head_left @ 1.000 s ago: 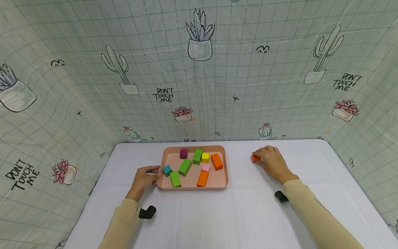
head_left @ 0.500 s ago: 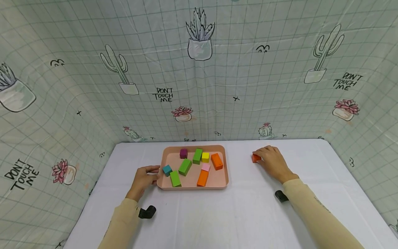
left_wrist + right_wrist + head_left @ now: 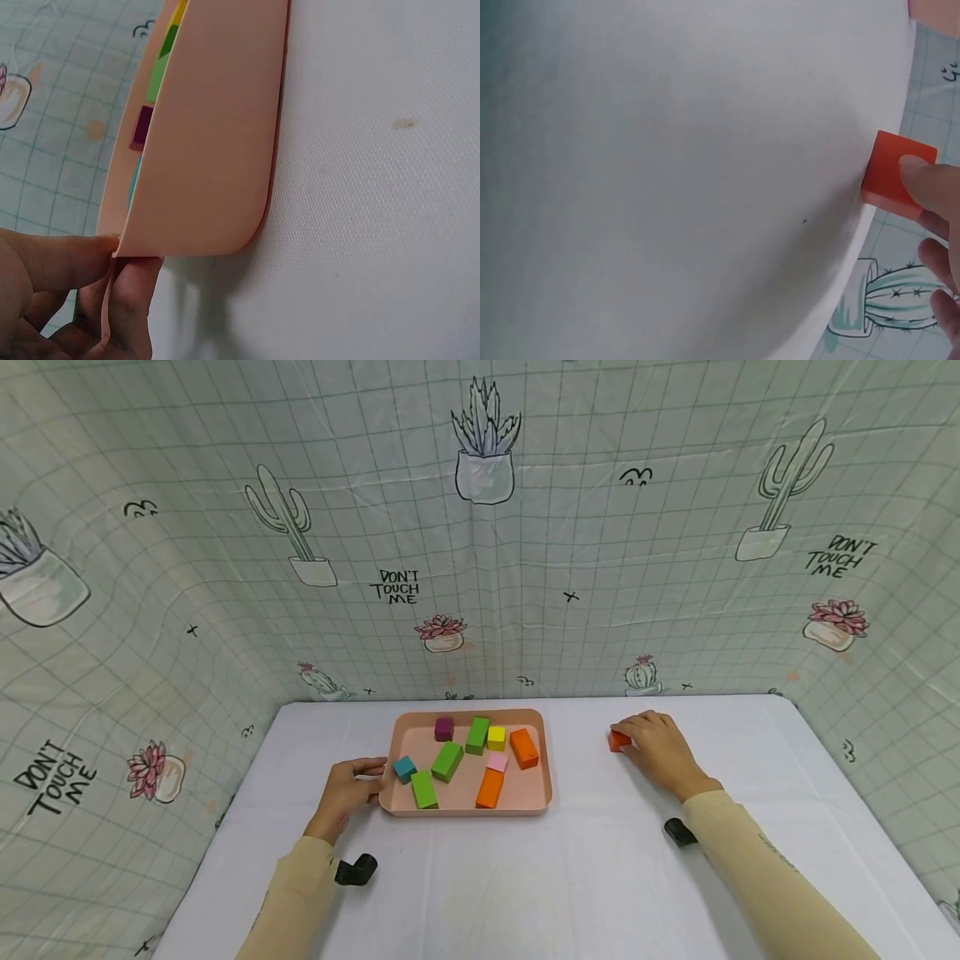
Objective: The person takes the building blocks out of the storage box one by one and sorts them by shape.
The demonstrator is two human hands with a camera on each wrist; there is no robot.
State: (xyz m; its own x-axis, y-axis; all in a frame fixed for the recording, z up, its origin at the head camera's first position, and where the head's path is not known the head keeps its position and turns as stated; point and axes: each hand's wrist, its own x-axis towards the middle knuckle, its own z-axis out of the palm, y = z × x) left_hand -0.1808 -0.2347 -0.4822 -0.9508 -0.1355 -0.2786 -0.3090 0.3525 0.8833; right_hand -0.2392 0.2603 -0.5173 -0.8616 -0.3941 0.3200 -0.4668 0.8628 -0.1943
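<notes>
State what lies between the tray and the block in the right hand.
Only bare white tabletop separates the tray from the red-orange block, in the head view.

In front of you spreads a broad table with a matte white covering (image 3: 495, 885), its surface finely textured where your left wrist view comes close. A smooth, peach-pink rectangular tray with rounded corners (image 3: 465, 813) lies flat on it, left of the middle and nearer the far edge. To your right, well apart from the tray, you have a small orange-red cube (image 3: 887, 163) at the covering; whether its underside touches, you cannot tell. You also see a faint brownish smudge (image 3: 405, 123) marking the white.
</notes>
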